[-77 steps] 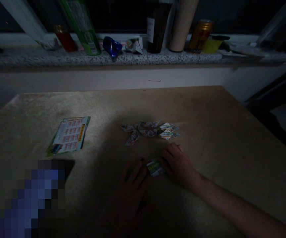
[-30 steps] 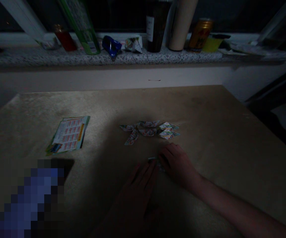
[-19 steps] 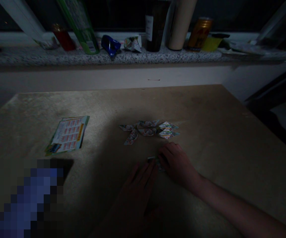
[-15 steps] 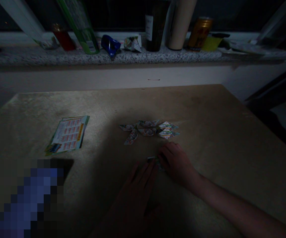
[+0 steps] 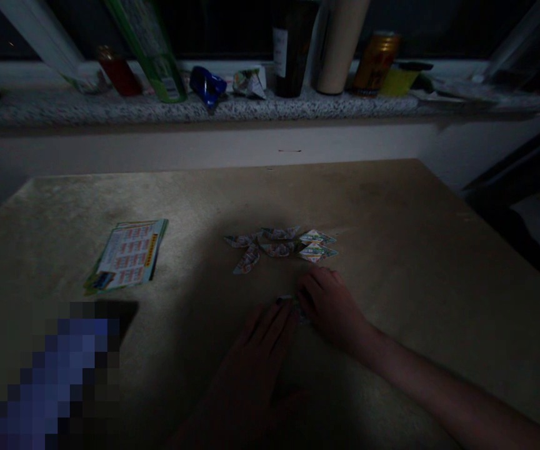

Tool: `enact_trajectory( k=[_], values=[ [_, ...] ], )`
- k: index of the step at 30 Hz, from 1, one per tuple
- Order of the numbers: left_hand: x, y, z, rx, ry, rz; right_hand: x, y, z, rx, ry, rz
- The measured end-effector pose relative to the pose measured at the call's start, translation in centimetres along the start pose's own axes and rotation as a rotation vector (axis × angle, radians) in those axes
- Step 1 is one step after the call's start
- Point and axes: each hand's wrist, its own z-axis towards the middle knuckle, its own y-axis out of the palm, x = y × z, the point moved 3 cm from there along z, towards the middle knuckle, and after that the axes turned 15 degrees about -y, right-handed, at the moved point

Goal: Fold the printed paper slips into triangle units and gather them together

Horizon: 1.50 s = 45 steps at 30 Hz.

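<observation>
A small piece of printed paper (image 5: 303, 317) lies on the table, mostly hidden under my hands. My left hand (image 5: 261, 350) is stretched out flat, its fingertips resting on the paper's left part. On the right side, my right hand (image 5: 330, 303) has its fingers bent and pressed together at the paper's edge. Just beyond my hands lie several small folded paper pieces. Two of these are pale pointed diamond shapes, the nearer being a folded paper diamond (image 5: 317, 252). Left of them are darker boat-like folds, among them a folded paper boat (image 5: 247, 259).
A stack of printed cards (image 5: 132, 253) lies to the left on the table (image 5: 373, 206). A pixelated blue shape (image 5: 59, 375) covers the lower left. Along the windowsill (image 5: 232, 112) stand a green container (image 5: 169, 78), a dark tube (image 5: 293, 62) and a gold can (image 5: 377, 65).
The fingers of my left hand have shifted slightly over the paper, covering more of it. My right hand stays nearly in place. The folded pieces and cards have not moved.
</observation>
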Motion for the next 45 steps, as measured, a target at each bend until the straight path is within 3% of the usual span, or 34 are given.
enact_trajectory(
  k=[13, 21, 29, 35, 45],
  values=[
    [-0.6, -0.3, 0.2, -0.024, -0.017, -0.021, 0.0, -0.4, 0.1, -0.029, 0.011, 0.046],
    [-0.4, -0.5, 0.1, 0.008, -0.008, -0.017, 1.2, -2.8, -1.5, 0.139, -0.054, 0.258],
    [-0.3, -0.5, 0.1, -0.014, -0.011, -0.006, -0.8, -4.0, -4.0, -0.001, -0.264, 0.106],
    [-0.2, -0.5, 0.1, 0.009, -0.009, -0.007, -2.1, -3.4, -5.5, -0.075, -0.243, 0.141],
    [0.0, -0.4, 0.3, 0.012, 0.005, 0.027, -1.2, -4.2, -6.5, -0.142, -0.239, 0.077]
  ],
)
